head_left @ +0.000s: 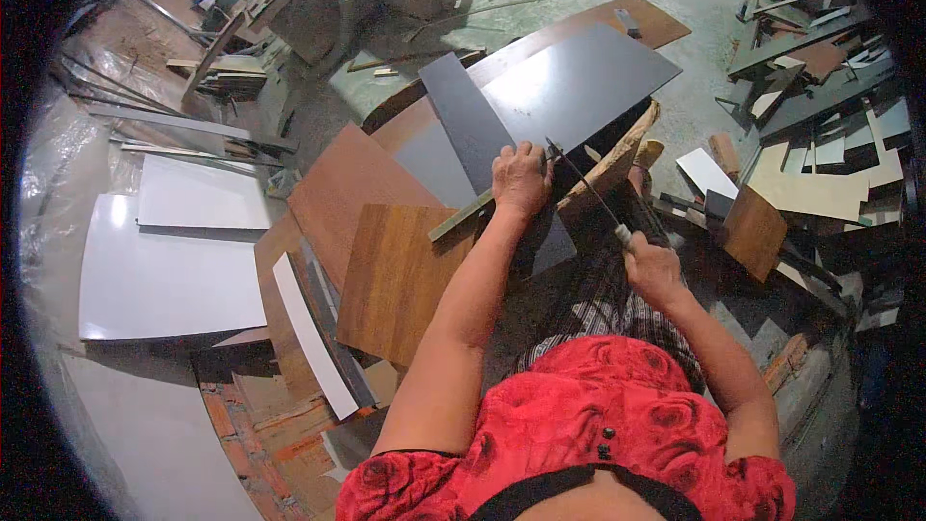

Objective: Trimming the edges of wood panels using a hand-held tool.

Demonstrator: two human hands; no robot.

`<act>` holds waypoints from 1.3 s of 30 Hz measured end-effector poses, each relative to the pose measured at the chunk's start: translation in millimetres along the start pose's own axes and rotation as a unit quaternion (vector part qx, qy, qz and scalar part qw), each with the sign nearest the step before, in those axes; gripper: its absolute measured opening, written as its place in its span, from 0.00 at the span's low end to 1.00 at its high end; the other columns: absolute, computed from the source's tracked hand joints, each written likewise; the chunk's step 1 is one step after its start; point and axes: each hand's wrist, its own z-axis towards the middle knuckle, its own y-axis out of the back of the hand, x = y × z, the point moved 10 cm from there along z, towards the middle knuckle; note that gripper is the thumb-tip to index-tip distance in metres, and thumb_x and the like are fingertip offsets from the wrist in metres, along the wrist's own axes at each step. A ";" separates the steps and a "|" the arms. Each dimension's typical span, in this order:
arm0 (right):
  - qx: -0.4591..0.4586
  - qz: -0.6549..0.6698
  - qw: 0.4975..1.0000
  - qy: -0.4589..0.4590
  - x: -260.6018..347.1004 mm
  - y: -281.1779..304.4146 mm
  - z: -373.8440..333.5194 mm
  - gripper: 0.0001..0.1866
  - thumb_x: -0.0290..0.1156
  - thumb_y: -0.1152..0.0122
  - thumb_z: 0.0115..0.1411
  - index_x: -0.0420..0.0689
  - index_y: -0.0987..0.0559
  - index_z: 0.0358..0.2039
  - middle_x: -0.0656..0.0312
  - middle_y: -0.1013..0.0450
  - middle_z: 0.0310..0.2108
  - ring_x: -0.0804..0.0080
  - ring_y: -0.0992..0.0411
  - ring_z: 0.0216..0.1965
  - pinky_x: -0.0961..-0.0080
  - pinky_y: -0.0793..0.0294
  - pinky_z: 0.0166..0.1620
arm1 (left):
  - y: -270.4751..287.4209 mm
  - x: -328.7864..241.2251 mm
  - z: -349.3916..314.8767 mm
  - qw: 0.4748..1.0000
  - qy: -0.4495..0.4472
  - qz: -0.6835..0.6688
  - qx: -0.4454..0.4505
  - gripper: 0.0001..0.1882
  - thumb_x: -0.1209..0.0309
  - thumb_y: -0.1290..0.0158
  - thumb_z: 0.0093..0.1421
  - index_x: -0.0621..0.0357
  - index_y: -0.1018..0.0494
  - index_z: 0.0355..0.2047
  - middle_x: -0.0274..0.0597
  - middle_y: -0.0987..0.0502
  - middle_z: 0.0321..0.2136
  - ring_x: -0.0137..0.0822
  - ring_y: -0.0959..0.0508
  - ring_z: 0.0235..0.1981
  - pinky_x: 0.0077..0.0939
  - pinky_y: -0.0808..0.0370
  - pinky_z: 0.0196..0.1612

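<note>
My right hand (654, 275) is closed round the pale handle of a long, thin, dark-bladed hand tool (590, 186). I cannot tell whether it is a saw, file or knife. Its blade slants up and leftward, the tip close to my left hand (521, 178). That hand's fingers are curled over a narrow wooden strip (460, 216), which sticks out to the left below the wrist. Under and beyond the fingers lie a dark grey narrow board (467, 116) and a wide glossy grey panel (584, 82). Whether the blade touches the strip is hidden.
A rough timber piece (614, 162) stands along the grey panel's right edge. To the left lean a brown wood-grain board (400, 275), a reddish-brown board (362, 198) and white panels (169, 275). Offcuts (815, 183) are heaped at the right. A machine with a hose (344, 14) stands behind.
</note>
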 end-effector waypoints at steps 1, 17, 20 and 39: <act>0.012 -0.003 1.000 -0.014 -5.9 -0.3 -6.6 0.11 0.35 0.56 0.54 0.48 0.32 0.38 0.48 0.28 0.23 0.48 0.28 0.24 0.52 0.31 0.30 | -2.2 -1.5 0.7 1.000 -0.005 0.009 0.007 0.09 0.63 0.48 0.50 0.54 0.31 0.28 0.40 0.30 0.29 0.45 0.29 0.32 0.38 0.31 0.34; -0.003 0.024 0.999 0.024 27.5 2.7 52.8 0.16 0.30 0.57 0.54 0.46 0.32 0.44 0.49 0.27 0.25 0.51 0.26 0.27 0.56 0.28 0.31 | -2.8 -4.1 -0.2 1.000 0.008 0.006 0.012 0.11 0.62 0.50 0.53 0.54 0.30 0.31 0.40 0.30 0.31 0.45 0.30 0.34 0.39 0.32 0.37; 0.006 0.002 1.000 0.023 -4.6 -11.6 11.9 0.16 0.32 0.56 0.55 0.47 0.33 0.45 0.50 0.28 0.22 0.52 0.27 0.24 0.57 0.28 0.28 | -2.4 -6.0 1.1 1.000 -0.004 0.021 0.013 0.10 0.62 0.49 0.53 0.54 0.30 0.31 0.41 0.30 0.30 0.45 0.29 0.33 0.39 0.31 0.36; 0.002 0.057 0.998 0.017 7.5 -2.5 24.5 0.15 0.32 0.57 0.56 0.40 0.34 0.42 0.44 0.27 0.26 0.49 0.27 0.27 0.55 0.29 0.31 | -3.8 -8.4 2.0 1.000 -0.006 0.007 0.006 0.10 0.62 0.49 0.52 0.54 0.30 0.29 0.41 0.30 0.29 0.45 0.30 0.33 0.39 0.32 0.35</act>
